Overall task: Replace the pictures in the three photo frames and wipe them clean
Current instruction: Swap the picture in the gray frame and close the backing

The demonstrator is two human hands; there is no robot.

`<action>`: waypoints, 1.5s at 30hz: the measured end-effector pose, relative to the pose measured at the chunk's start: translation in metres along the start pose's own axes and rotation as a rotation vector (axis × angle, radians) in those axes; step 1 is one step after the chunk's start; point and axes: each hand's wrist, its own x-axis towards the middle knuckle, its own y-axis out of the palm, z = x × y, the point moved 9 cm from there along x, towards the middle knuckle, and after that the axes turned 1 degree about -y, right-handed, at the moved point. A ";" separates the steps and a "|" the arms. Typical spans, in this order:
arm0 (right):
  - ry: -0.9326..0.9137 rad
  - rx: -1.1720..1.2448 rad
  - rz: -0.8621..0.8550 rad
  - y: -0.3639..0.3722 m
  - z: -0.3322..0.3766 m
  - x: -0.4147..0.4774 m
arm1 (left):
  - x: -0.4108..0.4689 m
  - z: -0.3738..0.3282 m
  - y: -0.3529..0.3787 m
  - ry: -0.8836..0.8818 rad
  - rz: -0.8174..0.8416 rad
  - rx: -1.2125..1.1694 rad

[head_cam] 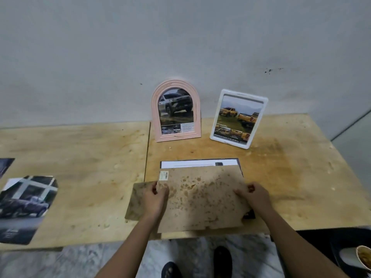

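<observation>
Cardboard backing (200, 199), judged light, thin and easily bent, is gripped at opposite side edges by left hand (154, 199) and right hand (256, 197), over the worktop (80, 157) in front of the pink frame (176, 111).

Two frames stand at the back of the table (291, 177) by the wall (180, 37), left frame (176, 111) with right frame (239, 119) just beside it. In front of them a backing board (200, 197) sits over a printed sheet (198, 163) (only the sheet's far edge peeks out), with the left hand (155, 199) and right hand (256, 197) holding its sides. A smaller board (136, 199) sticks out on its left, and a loose picture (26, 205) lies well off to the left.
</observation>
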 end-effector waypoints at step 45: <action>-0.043 -0.372 -0.014 0.012 0.023 0.008 | 0.012 0.011 0.035 0.055 0.157 0.197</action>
